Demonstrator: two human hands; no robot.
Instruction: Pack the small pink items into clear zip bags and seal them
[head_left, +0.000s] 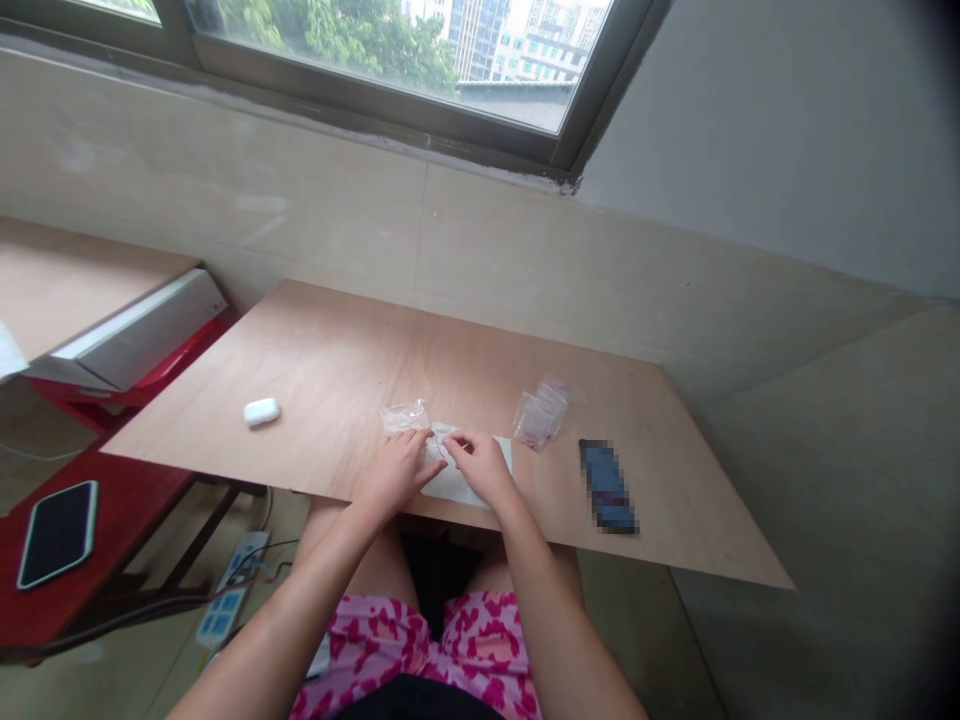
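Observation:
A white sheet of paper (pixel 456 486) lies at the table's near edge, partly covered by both hands. My left hand (pixel 397 466) rests over its left side, fingers stretched forward and thumb apart, beside a crumpled clear plastic bag (pixel 405 414). Above the paper, my right hand (pixel 481 464) has thumb and forefinger pinched together. A thin, thread-like line shows between the two hands, too small to name. What the right fingertips hold is hard to make out.
Several small clear zip bags (pixel 541 412) with reddish bits lie right of the paper, near a blurred dark phone-shaped object (pixel 607 486). A white earbud case (pixel 262 411) sits left. Lower left are a red bench (pixel 142 500), a phone (pixel 58 534) and a power strip (pixel 223 612).

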